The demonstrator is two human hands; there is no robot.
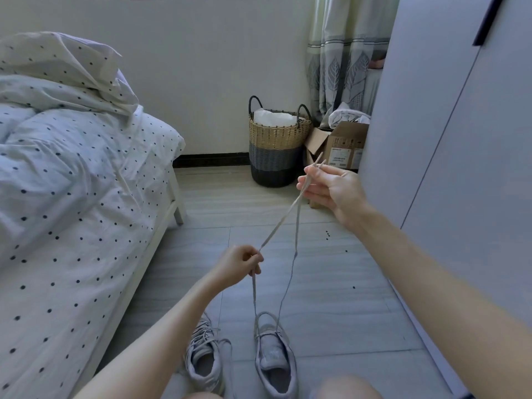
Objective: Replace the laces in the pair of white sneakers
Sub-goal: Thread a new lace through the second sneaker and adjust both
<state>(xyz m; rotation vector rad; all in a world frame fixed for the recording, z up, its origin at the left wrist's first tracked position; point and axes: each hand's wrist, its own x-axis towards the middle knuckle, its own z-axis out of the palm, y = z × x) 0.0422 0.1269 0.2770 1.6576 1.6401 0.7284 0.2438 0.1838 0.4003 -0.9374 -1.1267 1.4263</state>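
Two white sneakers stand on the floor at the bottom of the view. The left sneaker (203, 359) is laced, with loose lace loops on top. The right sneaker (275, 358) has one pale lace (283, 218) running up from its toe end in two strands. My right hand (331, 188) is raised and pinches both lace tips together. My left hand (240, 264) is lower and grips one strand partway along. Both strands are pulled taut above the shoe.
A bed with dotted white bedding (72, 182) fills the left side. A grey wardrobe (449, 139) stands on the right. A woven basket (277, 145) and a cardboard box (341, 146) sit by the far wall. My knees show at the bottom edge.
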